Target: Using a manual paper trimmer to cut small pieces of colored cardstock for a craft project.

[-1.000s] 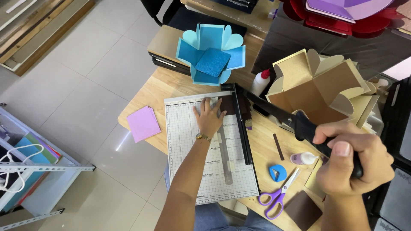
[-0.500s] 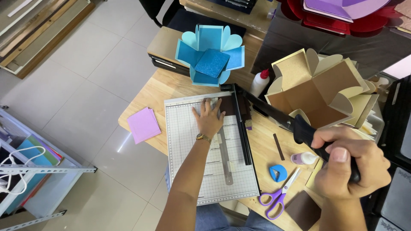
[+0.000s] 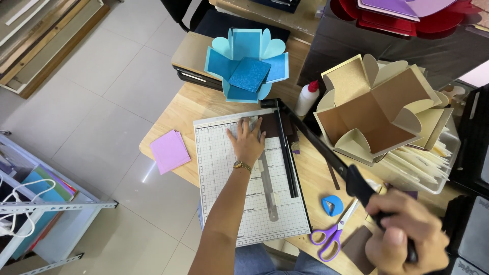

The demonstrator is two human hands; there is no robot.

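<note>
A white gridded paper cutter point(image 3: 224, 168) lies on the wooden table point(image 3: 186, 109). My left hand point(image 3: 248, 140) presses flat on a dark brown sheet point(image 3: 272, 125) near the cutter's top edge, beside the black cutting rail point(image 3: 287, 155). A watch sits on that wrist. My right hand point(image 3: 402, 239) is closed around the black handle of the raised cutter blade arm point(image 3: 326, 153), which slants from the hinge at the top down to the lower right.
A blue folded paper box point(image 3: 247, 63) and a tan open paper box point(image 3: 377, 109) stand at the back. A glue bottle point(image 3: 307, 98), purple scissors point(image 3: 333, 231), a blue corner punch point(image 3: 332, 205) and pink paper squares point(image 3: 169, 151) lie around. A metal rack point(image 3: 41, 203) stands left.
My right hand has pulled the blade handle lower and toward me. The left hand stays pressed on the sheet.
</note>
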